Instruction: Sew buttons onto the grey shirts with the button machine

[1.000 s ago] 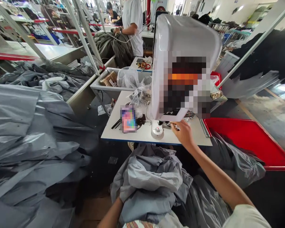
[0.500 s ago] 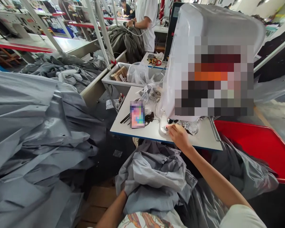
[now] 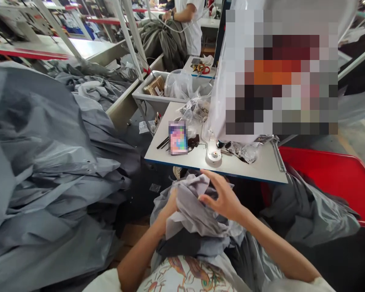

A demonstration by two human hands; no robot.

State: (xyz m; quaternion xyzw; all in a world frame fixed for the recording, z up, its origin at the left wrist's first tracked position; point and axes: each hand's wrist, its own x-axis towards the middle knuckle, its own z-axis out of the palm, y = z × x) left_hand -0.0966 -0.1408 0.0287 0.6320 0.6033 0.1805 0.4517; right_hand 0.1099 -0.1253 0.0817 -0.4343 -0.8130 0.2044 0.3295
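**Grip.** The left hand is closed on a bunched piece of grey woven fabric, with the cloth gathered into the palm. The right hand is open with its fingers spread, directly over the top of the same bunch. It holds nothing, and its heel lies close to the cloth. The bunch sits in front of the person's torso, against a printed white shirt and just below the front edge of the work table.

**Work surface.** The white work table has a blue front edge. On it stand a white-hooded sewing machine with a round white base fitting, a clear plastic bag, and thin black strips. The lettering on the machine's hood and on a small upright card is pixelated and cannot be read.

**Room.** A large heap of grey fabric lies to the left, and a red tray lies to the right. Beyond the table are a white bin and a co-worker in a white shirt, whose hands are on dark fabric.
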